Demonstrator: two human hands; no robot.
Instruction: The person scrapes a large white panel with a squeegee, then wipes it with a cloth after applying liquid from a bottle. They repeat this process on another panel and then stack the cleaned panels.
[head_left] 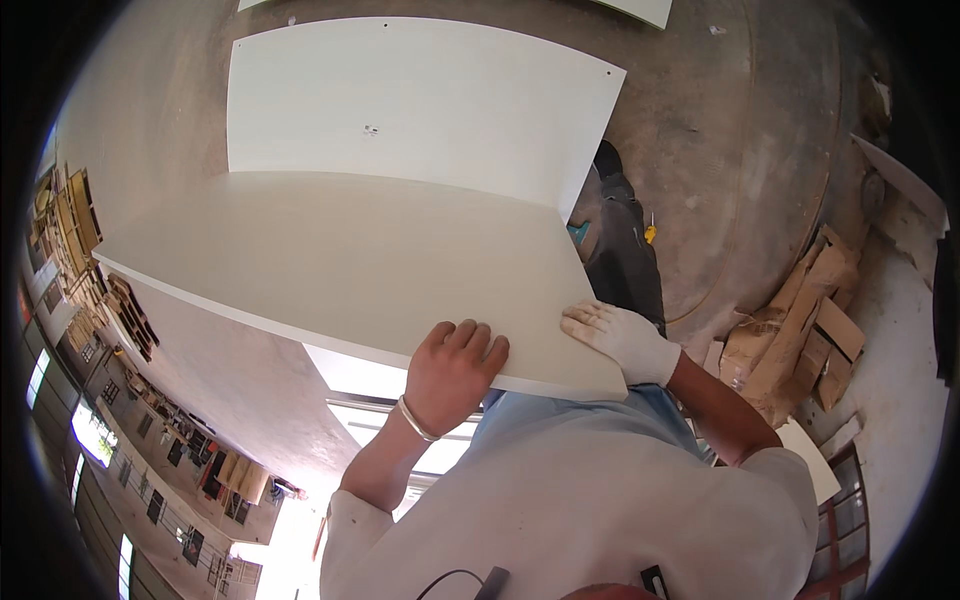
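Note:
A large white panel [350, 255] stretches out from my body, its near edge close to my waist. My left hand [452, 362], bare with a pale bracelet at the wrist, is closed over that edge with its fingers curled on the upper face. At the near right corner, my right hand [625, 342], in a white glove, grips the side with its fingers laid across the surface; its thumb is hidden. Beyond, a second white panel [420, 100] with small holes meets the first along its far edge. A small metal fitting [371, 130] shows on it.
My dark-trousered leg [628, 250] extends right of the panels, near a yellow-handled tool [650, 232] on the concrete floor [700, 180]. Folded cardboard [800, 320] is heaped at the right. Wooden pallets [128, 312] lie far left. Another white board [640, 8] shows at the top edge.

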